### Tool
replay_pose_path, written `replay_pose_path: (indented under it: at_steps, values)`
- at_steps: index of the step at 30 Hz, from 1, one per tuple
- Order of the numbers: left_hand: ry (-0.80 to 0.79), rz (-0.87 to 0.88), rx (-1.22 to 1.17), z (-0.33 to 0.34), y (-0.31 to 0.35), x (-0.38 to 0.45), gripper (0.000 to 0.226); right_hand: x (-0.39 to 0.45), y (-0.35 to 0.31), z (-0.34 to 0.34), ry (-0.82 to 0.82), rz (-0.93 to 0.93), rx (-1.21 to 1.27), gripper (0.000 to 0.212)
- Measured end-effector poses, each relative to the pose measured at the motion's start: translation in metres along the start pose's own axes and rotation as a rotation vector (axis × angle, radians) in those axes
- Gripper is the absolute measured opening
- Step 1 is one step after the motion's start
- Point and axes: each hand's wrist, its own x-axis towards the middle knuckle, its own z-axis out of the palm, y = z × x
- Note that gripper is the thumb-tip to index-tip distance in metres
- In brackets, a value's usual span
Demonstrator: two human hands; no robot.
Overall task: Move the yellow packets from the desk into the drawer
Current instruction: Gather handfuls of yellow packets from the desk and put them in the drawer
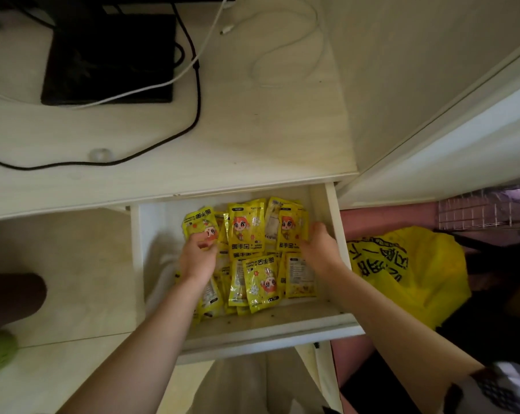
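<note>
Head view: the yellow packets (247, 258) lie heaped in the open drawer (332, 210) under the desk (252, 138). The left hand (197, 255) pinches a packet at the pile's left; the right hand (320, 245) rests with relaxed fingers on packets at the right

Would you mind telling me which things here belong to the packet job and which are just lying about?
Job:
yellow packets
drawer
left hand
right hand
desk

Lying about:
black cable
white cable
black box
yellow bag
</note>
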Motion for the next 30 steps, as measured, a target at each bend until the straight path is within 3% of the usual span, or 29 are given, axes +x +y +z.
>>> replay_pose_path:
  at_steps: [7, 16, 30]
  values:
    - [0.007, 0.093, -0.024, -0.043, -0.009, -0.060, 0.028, -0.067, -0.004, -0.008, -0.080, -0.149, -0.080, 0.048]
    - [0.203, 0.173, -0.061, -0.077, -0.038, -0.140, 0.019, -0.134, -0.028, 0.018, -0.193, -0.432, -0.282, 0.041]
    - [0.410, -0.002, -0.137, -0.193, -0.138, -0.194, 0.026, -0.220, -0.103, 0.145, -0.405, -0.821, -0.592, 0.032]
